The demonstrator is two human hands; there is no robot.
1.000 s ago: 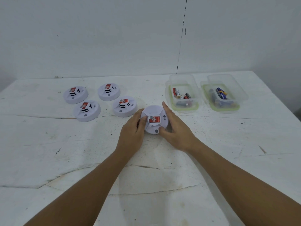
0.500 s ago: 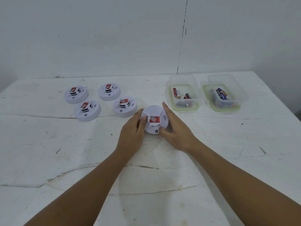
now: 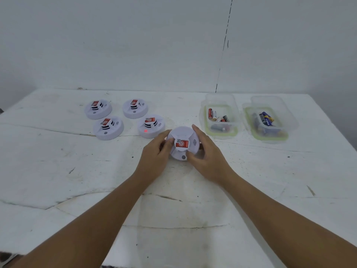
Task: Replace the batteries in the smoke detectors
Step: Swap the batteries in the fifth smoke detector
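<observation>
The person holds one smoke detector (image 3: 182,145) between both hands, just near-left of the closer battery tub (image 3: 220,118) and right beside the nearest of four other detectors (image 3: 151,125), whose small red light glows. The left hand (image 3: 154,157) curls its fingers around the detector's left rim, thumb up by the red label; the right hand (image 3: 206,157) wraps the right rim, thumb pressing near the front button. It looks like a light, hollow shell of stiff, smooth plastic, so it should lift easily but could slip under a twist. The round rim seems the best place to grip, palms opposed, rather than the raised central cap, which looks thinner. The second tub (image 3: 267,120), farther right of the first, holds dark and blue batteries. Whether the detector rests on the table (image 3: 58,171) or is slightly raised, I cannot tell.
</observation>
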